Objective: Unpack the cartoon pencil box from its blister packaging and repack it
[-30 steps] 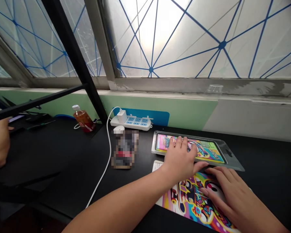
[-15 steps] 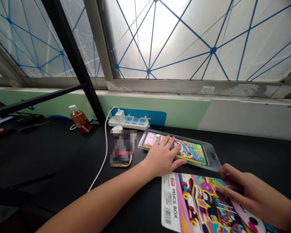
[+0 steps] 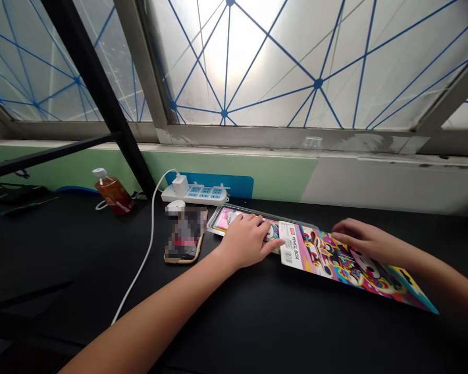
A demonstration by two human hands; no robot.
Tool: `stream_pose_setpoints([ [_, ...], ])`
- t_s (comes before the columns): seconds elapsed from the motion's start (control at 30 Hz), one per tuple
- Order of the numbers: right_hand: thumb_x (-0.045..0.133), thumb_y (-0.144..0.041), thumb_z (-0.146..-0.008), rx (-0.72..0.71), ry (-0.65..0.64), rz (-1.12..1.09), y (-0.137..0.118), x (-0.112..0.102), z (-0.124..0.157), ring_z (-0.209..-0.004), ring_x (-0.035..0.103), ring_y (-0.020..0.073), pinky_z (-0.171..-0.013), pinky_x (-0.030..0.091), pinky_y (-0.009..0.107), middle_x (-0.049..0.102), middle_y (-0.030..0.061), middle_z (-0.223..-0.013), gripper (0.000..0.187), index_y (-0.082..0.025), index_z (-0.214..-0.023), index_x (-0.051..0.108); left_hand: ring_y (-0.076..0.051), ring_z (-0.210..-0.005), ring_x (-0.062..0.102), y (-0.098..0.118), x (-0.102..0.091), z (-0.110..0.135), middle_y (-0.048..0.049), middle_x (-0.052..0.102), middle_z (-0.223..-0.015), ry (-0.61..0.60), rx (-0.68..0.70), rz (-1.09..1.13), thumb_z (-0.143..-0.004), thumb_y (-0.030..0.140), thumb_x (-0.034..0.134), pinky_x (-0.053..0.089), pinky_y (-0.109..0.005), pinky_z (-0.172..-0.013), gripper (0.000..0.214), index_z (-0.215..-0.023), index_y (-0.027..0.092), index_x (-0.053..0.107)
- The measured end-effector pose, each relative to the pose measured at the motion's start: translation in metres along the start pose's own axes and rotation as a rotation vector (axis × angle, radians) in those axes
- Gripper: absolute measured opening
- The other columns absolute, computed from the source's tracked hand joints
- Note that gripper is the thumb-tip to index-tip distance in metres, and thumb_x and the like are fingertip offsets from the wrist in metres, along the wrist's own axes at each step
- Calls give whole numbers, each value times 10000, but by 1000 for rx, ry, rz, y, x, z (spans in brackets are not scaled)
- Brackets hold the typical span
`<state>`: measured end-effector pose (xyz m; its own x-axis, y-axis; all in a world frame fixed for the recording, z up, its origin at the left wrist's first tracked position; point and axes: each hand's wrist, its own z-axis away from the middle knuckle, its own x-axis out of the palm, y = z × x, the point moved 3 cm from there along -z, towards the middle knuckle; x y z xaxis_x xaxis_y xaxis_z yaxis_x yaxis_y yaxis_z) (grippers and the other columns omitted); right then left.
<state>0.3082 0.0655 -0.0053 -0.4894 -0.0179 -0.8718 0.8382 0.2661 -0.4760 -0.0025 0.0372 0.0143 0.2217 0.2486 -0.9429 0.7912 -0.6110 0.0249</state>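
My left hand [image 3: 246,238] lies open over a colourful pencil box [image 3: 225,217] inside a clear plastic blister pack [image 3: 214,221], with its thumb spread to the right. A brightly printed card [image 3: 335,254] marked "PENCIL BOX" overlaps the right part of the pack and hides it. At the card's upper edge my right hand [image 3: 361,240] grips it, thumb on the printed face and the other fingers behind. The card's right end is slightly raised off the black table, and its left end is close to my left thumb.
A phone [image 3: 185,236] and a white rounded item [image 3: 175,206] lie left of the pack. Behind them a power strip [image 3: 208,195] has a charger plugged in, its white cable [image 3: 150,244] running forward. A drink bottle [image 3: 115,192] stands by a black frame post [image 3: 101,93].
My right hand has moved the card away from me, from the near side onto the pack's right part. My left hand stays on the pencil box, its fingers more bent. The view has shifted right.
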Motion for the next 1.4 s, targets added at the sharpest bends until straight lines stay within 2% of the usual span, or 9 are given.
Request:
stream_pose_setpoints([
  [0.1, 564, -669, -857, 8, -89, -39, -15, 5, -9, -940, 686, 271, -818, 538, 356, 742, 107, -1071, 501, -222, -1040, 697, -290, -978, 665, 4, -3, -16, -111, 733, -981, -16, -88, 31, -1024, 626, 313, 508, -424, -873, 598, -1017, 180, 712],
  [0.17, 533, -683, -872, 31, -127, -59, -24, 12, -11, -848, 681, 250, -740, 530, 349, 751, 79, -996, 505, -227, -1029, 683, -310, -1117, 627, 8, 0, -22, -126, 717, -1155, 9, -103, 52, -1028, 578, 367, 493, -455, -945, 523, -1156, 181, 684],
  [0.23, 506, -695, -883, 43, -175, -93, -27, 19, -9, -773, 663, 232, -676, 504, 336, 753, 49, -906, 507, -236, -992, 694, -336, -1311, 519, 11, 7, -23, -146, 602, -1412, 4, -86, 81, -1026, 567, 383, 426, -527, -1060, 522, -1315, 197, 612],
  [0.3, 511, -700, -879, 56, -204, -136, -20, 19, -6, -774, 657, 227, -672, 492, 329, 756, 36, -881, 511, -241, -959, 719, -342, -1411, 430, 13, 14, -19, -141, 495, -1535, -43, -69, 124, -1032, 598, 320, 343, -598, -1127, 572, -1385, 220, 565],
  [0.47, 559, -727, -838, 116, -232, -128, 16, 4, -2, -765, 643, 221, -661, 479, 319, 753, 39, -855, 546, -227, -925, 758, -330, -1399, 456, 13, 17, -12, -111, 554, -1488, -104, -45, 171, -1022, 622, 316, 283, -639, -1164, 591, -1411, 236, 539],
  [0.6, 560, -733, -837, 142, -224, -92, 29, -5, -1, -730, 621, 208, -618, 447, 309, 747, 41, -833, 558, -226, -935, 770, -323, -1387, 466, 14, 14, -12, -107, 551, -1490, -107, -25, 155, -1019, 585, 368, 301, -645, -1152, 548, -1406, 239, 541],
  [1.0, 586, -701, -836, 145, -113, -49, 23, -20, 3, -777, 625, 215, -663, 440, 316, 745, 37, -857, 513, -227, -926, 761, -324, -1396, 460, 13, 14, -10, -124, 538, -1499, -124, 15, 131, -1008, 580, 389, 298, -645, -1151, 563, -1440, 242, 515],
  [1.13, 601, -690, -829, 135, -85, -50, 24, -26, 4, -790, 633, 221, -680, 443, 323, 752, 39, -868, 496, -230, -914, 765, -341, -1418, 437, 13, 13, -10, -143, 460, -1564, -134, 10, 124, -1002, 592, 397, 291, -655, -1151, 582, -1445, 232, 512],
  [1.4, 575, -707, -831, 178, -37, -62, 8, -10, 8, -692, 621, 212, -594, 422, 316, 735, 26, -773, 496, -246, -887, 749, -317, -1496, 325, 19, 11, -11, -158, 386, -1608, -132, -74, 258, -994, 664, 361, 178, -650, -1204, 656, -1451, 214, 497],
])
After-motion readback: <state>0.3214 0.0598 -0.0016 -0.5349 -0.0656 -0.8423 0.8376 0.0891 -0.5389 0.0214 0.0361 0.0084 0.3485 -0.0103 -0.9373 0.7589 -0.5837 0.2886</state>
